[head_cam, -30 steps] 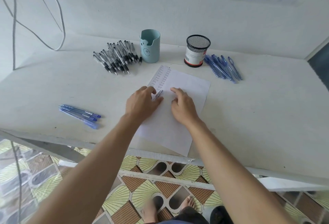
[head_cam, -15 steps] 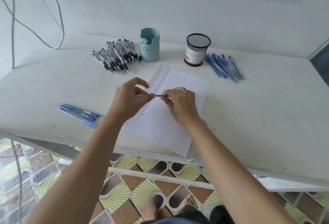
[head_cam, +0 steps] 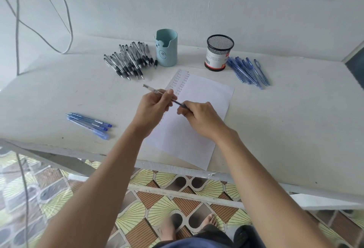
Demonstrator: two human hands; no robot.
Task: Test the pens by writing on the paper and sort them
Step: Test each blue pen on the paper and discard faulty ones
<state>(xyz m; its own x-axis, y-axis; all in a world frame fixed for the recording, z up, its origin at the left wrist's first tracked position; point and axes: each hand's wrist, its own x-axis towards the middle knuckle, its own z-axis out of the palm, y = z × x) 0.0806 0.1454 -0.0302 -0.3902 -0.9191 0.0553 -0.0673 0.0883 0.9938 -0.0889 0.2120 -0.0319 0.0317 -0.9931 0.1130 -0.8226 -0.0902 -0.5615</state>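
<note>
Pen held up in both hands over the paper

My left hand (head_cam: 155,109) is curled round the clear barrel of the pen (head_cam: 152,89), and my right hand (head_cam: 201,117) pinches its dark tip end. It sits tilted just above the left edge of the paper (head_cam: 206,98). The paper's near corner reaches the surface's (head_cam: 285,129) front edge, with a wide bare stretch to its right. The black pens (head_cam: 128,60) are along the back edge and the blue pens (head_cam: 88,122) front-left.

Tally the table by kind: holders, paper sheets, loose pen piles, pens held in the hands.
Holders: 2, the teal cup and the mesh cup.
Paper sheets: 1.
Pen piles: 3, black-grip pile, right blue pile, left blue pile.
Held pen: 1, between left hand and right hand.
Total: 7.
</note>
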